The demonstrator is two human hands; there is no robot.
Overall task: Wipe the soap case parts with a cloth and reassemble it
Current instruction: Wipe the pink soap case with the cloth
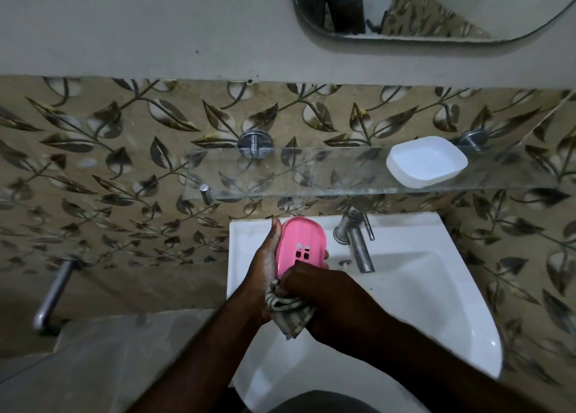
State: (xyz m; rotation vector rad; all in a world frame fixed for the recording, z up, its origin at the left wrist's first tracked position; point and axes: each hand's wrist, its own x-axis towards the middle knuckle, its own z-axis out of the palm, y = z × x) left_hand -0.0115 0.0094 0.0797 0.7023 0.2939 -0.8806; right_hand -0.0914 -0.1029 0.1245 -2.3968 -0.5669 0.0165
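Over the sink (430, 294), the left hand (265, 271) curls its grip round the pink tray (300, 241) while the right hand (314, 291) clenches the cloth (288, 313) at its near end — best to rub into the slots; the white base (427, 161) sits on the shelf (280, 175).

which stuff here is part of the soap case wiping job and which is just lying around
In the job: pink tray in the left hand; cloth gripped by the right hand; white dish on the glass shelf.
Just around: tap, sink, mirror, metal bar on the wall.
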